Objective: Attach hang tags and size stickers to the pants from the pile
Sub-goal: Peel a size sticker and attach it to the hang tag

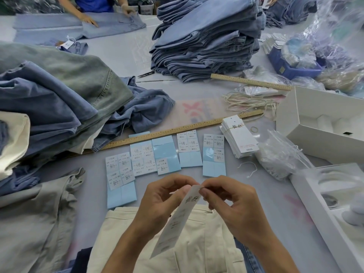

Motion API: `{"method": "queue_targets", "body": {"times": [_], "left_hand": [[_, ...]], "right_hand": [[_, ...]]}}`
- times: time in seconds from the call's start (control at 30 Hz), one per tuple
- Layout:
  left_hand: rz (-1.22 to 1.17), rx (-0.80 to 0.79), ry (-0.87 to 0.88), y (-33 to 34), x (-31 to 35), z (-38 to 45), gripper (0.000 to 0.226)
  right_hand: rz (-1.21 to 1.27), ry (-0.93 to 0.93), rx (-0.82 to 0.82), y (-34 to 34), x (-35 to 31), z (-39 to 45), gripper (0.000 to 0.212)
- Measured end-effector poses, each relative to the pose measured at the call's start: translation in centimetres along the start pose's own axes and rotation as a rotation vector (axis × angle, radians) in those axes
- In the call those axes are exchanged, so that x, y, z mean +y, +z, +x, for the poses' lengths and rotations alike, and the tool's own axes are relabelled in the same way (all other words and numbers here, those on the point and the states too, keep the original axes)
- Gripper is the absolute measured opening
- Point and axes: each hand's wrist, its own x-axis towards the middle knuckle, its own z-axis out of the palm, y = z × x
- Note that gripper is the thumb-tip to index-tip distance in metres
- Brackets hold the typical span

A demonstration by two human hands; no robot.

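A long white hang tag (177, 219) hangs tilted between my two hands above cream pants (197, 249) lying at the table's near edge. My left hand (163, 200) pinches the tag's top end from the left, with a thin white string end sticking out by its fingers. My right hand (228, 200) pinches the same top end from the right. Several light-blue sticker sheets (169, 154) with white size stickers lie in a row just beyond my hands. A banded stack of hang tags (239, 135) lies to the right of them.
A loose pile of jeans and pants (55, 107) fills the left. A tall folded stack of jeans (206, 40) stands at the back. Two wooden rulers (177, 131), a string bundle (250, 101), plastic bags (279, 154) and white boxes (323, 123) lie to the right. Another person's hands (88, 18) smooth jeans at the far edge.
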Motion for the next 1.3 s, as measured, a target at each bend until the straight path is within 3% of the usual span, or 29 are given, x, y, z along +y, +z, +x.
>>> {"method": "queue_targets", "body": {"times": [0.17,0.23,0.33,0.5,0.67,0.73,0.83,0.87,0.93,1.03,1.17,1.3], "left_hand": [[0.054,0.087,0.032,-0.2,-0.1,0.2,0.007],[0.02,0.134,0.054,-0.5,0.1,0.5,0.009],[-0.056,0.193,0.091,-1.3,0.6,0.8,0.018],[-0.106,0.352,0.092,-3.1,0.6,1.2,0.014],[-0.082,0.349,0.083,-3.2,-0.1,-0.4,0.018],[-0.104,0.322,0.111,-3.5,0.5,-1.2,0.028],[-0.098,0.326,0.144,-4.5,1.5,-1.7,0.034],[-0.09,0.331,0.147,-4.8,1.8,-1.7,0.034],[-0.082,0.341,0.132,-4.9,1.8,-1.2,0.035],[-0.064,0.351,0.053,-4.4,0.3,-0.4,0.026],[-0.056,0.348,-0.158,-3.5,-2.8,-0.4,0.022],[-0.052,0.402,-0.161,-3.1,-4.4,-0.6,0.022]], "right_hand": [[0.024,0.001,-0.02,0.0,-0.1,0.3,0.014],[0.026,0.024,-0.063,-0.1,0.1,0.8,0.024],[0.003,0.077,-0.149,-0.6,1.2,1.8,0.019],[0.007,0.195,-0.085,-2.0,2.5,2.4,0.024],[0.062,0.252,-0.092,-2.8,1.4,-0.4,0.023],[0.156,0.29,-0.116,-3.0,0.2,-2.3,0.012],[0.258,0.363,-0.202,-2.8,-0.9,-4.9,0.031],[0.277,0.377,-0.206,-2.6,-0.9,-5.4,0.025],[0.302,0.408,-0.203,-2.3,-0.2,-5.9,0.012],[0.25,0.482,-0.104,-2.1,1.8,-6.2,0.029],[0.234,0.549,-0.085,-2.3,3.6,-6.5,0.029],[0.239,0.545,-0.043,-2.1,4.8,-6.9,0.032]]}}
